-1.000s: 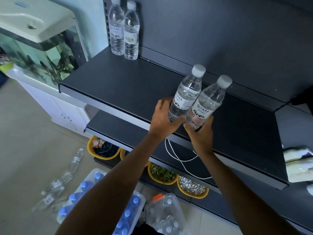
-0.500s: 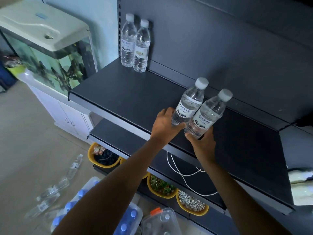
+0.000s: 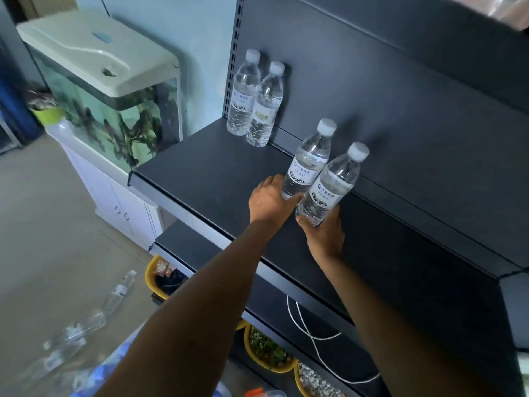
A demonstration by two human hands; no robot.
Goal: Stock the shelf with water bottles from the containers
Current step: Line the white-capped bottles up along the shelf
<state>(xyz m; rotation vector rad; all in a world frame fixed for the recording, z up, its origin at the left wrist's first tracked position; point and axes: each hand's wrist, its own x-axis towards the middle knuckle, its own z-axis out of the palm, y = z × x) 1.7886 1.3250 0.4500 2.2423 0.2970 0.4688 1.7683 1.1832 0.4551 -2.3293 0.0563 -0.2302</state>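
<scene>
My left hand (image 3: 270, 200) grips the base of a clear water bottle (image 3: 309, 160) with a white cap. Beside it, my right hand (image 3: 325, 236) grips the base of a second such bottle (image 3: 333, 184). Both bottles tilt to the right over the middle of the dark shelf board (image 3: 206, 173). Whether their bases touch the board is hidden by my hands. Two more water bottles (image 3: 254, 101) stand upright side by side at the shelf's back left corner, against the dark back panel.
A fish tank (image 3: 108, 93) on a white cabinet stands left of the shelf. Loose bottles (image 3: 114, 296) lie on the floor, beside a pack of blue-capped bottles (image 3: 94, 379). Yellow bowls (image 3: 266, 351) sit below, and a white cable (image 3: 309, 330) lies on the lower shelf.
Both hands have carried their bottles further in over the shelf, toward the back panel and closer to the two standing bottles. The view has shifted left.
</scene>
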